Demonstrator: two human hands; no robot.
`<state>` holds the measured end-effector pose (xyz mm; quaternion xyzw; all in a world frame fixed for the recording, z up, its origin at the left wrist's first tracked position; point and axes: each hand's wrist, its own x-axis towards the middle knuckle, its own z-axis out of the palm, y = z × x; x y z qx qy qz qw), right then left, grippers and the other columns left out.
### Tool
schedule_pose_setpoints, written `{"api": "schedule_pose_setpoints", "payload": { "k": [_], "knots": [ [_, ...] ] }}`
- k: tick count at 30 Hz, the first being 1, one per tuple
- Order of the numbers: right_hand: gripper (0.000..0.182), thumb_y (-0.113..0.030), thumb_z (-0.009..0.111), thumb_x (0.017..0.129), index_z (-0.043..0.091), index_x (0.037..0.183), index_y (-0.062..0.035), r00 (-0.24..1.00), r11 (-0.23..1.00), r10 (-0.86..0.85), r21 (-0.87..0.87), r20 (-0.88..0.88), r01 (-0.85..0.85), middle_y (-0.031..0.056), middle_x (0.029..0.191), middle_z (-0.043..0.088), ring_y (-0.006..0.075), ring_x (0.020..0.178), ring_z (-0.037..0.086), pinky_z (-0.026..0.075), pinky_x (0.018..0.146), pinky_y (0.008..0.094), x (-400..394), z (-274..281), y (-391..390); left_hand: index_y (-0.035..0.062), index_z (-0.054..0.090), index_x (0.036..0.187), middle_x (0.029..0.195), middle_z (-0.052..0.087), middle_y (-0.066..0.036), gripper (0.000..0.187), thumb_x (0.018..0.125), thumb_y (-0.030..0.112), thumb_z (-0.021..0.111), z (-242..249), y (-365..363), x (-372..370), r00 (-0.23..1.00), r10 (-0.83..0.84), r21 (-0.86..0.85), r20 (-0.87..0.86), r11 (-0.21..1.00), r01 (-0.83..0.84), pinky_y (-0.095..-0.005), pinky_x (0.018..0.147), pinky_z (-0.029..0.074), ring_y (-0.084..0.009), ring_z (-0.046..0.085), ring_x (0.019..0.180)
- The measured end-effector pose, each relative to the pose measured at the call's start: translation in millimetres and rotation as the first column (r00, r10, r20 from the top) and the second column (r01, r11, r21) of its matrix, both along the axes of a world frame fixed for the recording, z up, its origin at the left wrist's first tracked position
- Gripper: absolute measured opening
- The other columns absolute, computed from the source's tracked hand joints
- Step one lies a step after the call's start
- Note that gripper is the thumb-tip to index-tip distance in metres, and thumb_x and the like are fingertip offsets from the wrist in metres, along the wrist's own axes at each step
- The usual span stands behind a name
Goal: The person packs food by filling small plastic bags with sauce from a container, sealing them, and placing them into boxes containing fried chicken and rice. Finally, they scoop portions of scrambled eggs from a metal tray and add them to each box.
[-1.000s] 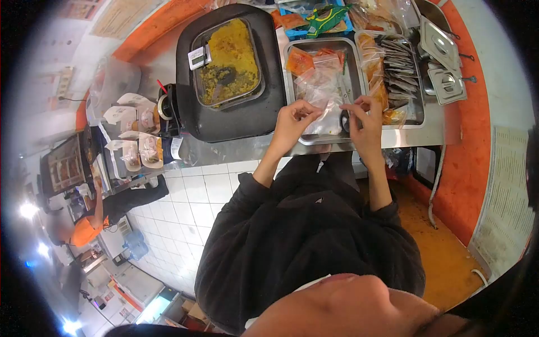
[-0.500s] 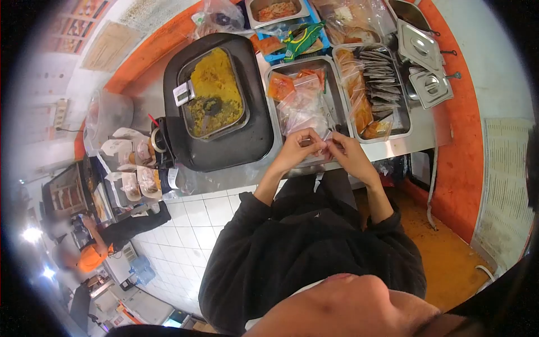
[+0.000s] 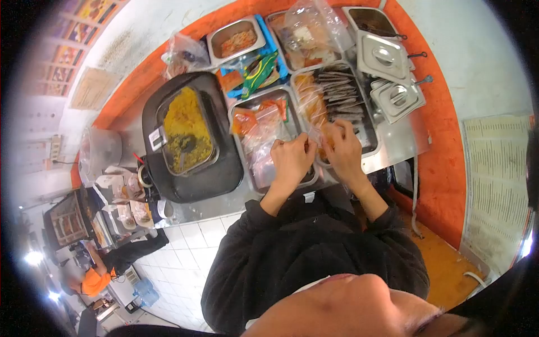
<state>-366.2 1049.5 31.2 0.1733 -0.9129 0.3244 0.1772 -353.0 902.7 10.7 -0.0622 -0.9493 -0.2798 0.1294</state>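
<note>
My left hand (image 3: 293, 161) is closed, with fingertips pinched at a clear plastic bag (image 3: 315, 136). Close beside it on the right, my right hand (image 3: 343, 150) pinches the same plastic over the edge between two metal trays. The left tray (image 3: 238, 147) holds clear bags and orange-red food packets (image 3: 245, 120). In the right tray (image 3: 375, 132) lie bagged orange-brown food (image 3: 310, 101) and a row of dark flat pieces (image 3: 338, 92). What lies under my fingers is partly hidden.
A black pan (image 3: 224, 177) bears a tray of yellow food (image 3: 184, 117) on the left. Metal lids (image 3: 383, 58) lie at the right. Behind are a food container (image 3: 236, 42) and a green packet (image 3: 260, 73). A person in orange (image 3: 94, 282) works at far left.
Both hands have moved from the front edge of the left tray to the gap between the trays, with the plastic bag now between them. The view has shifted, showing more of the back counter.
</note>
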Motion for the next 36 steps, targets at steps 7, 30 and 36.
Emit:
{"api": "schedule_pose_setpoints", "payload": {
  "k": [7, 30, 36],
  "knots": [
    [0.044, 0.013, 0.060, 0.072, 0.060, 0.113, -0.0021, 0.983, 0.973, 0.126, -0.208, 0.135, -0.096, 0.0183, 0.143, 0.030, 0.0190, 0.081, 0.057, 0.050, 0.069, 0.0268, -46.1, -7.5, 72.4, 0.0083, 0.061, 0.092, 0.088, 0.065, -0.010, 0.023, 0.073, 0.020, 0.064, 57.5, 68.1, -64.9, 0.936, -0.338, -0.170, -0.095, 0.932, 0.320, -0.0372, 0.078, 0.040, -0.0227, 0.061, 0.084],
    [0.016, -0.010, 0.068, 0.071, 0.061, 0.085, -0.0056, 0.851, 0.911, 0.371, 0.034, 0.371, -0.412, 0.0117, 0.092, 0.052, 0.0295, 0.095, 0.051, 0.042, 0.081, 0.0380, -317.5, 12.0, 195.7, 0.0027, 0.055, 0.118, 0.115, 0.056, -0.015, 0.068, 0.081, 0.060, 0.052, -13.4, 134.3, -440.3, 0.679, -0.549, 0.873, 0.488, 0.289, -0.393, -0.0388, 0.101, 0.034, -0.0259, 0.045, 0.119],
    [0.018, -0.010, 0.066, 0.073, 0.060, 0.089, -0.0061, 0.758, 0.837, 0.423, 0.106, 0.496, -0.536, 0.0111, 0.090, 0.053, 0.0296, 0.095, 0.052, 0.042, 0.079, 0.0386, -294.1, 5.0, 188.7, 0.0053, 0.054, 0.117, 0.111, 0.058, -0.011, 0.051, 0.087, 0.046, 0.053, -28.2, 154.3, -441.7, 0.798, -0.537, 0.939, 0.273, -0.034, -0.344, -0.0378, 0.090, 0.045, -0.0220, 0.055, 0.101]
  ]
}}
